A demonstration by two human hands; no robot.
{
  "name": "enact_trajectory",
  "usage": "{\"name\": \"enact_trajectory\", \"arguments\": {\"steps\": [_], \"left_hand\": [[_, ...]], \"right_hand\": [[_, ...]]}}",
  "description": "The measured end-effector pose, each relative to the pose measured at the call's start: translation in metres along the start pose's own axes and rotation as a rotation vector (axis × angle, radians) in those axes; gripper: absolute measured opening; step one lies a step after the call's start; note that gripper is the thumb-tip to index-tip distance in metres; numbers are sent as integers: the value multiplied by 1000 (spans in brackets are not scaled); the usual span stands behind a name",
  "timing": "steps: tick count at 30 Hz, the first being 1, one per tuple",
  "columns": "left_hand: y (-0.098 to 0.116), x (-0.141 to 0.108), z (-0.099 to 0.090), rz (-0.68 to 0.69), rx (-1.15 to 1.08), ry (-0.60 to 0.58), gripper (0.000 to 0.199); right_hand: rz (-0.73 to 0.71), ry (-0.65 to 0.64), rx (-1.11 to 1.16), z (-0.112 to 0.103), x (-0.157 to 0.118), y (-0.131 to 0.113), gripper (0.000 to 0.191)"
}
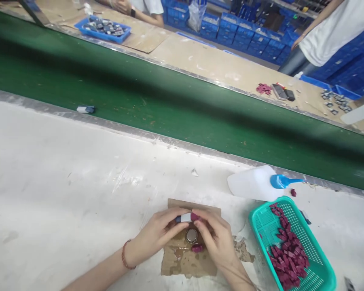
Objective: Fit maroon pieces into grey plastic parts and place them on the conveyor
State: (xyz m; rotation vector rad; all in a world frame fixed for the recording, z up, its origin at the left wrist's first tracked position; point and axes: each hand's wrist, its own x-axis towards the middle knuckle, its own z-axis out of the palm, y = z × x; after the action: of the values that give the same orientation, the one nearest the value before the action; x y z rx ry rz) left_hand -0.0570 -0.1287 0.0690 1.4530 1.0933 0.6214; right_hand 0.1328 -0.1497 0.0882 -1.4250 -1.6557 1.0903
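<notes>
Left grip (153, 233) and right grip (217, 236) pinch a grey-and-maroon piece (185, 218) over cardboard (185, 268). Nearer than them sits a round cap (191, 235); to their right, a green basket (317, 279) holds maroon bits (291, 256), a bottle (253, 184) beyond it.

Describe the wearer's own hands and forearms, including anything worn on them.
The left hand is ungloved, with a thin, reddish-brown, textured bracelet around its wrist. The right hand is ungloved too. No sleeve shows on either forearm.
</notes>
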Motion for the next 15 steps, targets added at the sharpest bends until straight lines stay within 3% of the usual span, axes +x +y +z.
{"name": "enact_trajectory", "arguments": {"steps": [2, 4, 8, 11, 15], "left_hand": [[1, 1, -2, -59, -102, 65, 29], [1, 5, -9, -132, -192, 144, 35], [9, 29, -38, -226, -248, 230, 52], [22, 57, -62, -251, -271, 224, 55], [30, 103, -79, -200, -300, 273, 53]], "right_hand": [[-37, 34, -79, -15, -7, -5, 25], [-30, 153, -205, -37, -18, -7, 22], [112, 394, -543, -95, -53, 7, 20], [278, 419, -802, -128, -79, 32, 28], [393, 411, -928, -142, -96, 63, 32]]}}
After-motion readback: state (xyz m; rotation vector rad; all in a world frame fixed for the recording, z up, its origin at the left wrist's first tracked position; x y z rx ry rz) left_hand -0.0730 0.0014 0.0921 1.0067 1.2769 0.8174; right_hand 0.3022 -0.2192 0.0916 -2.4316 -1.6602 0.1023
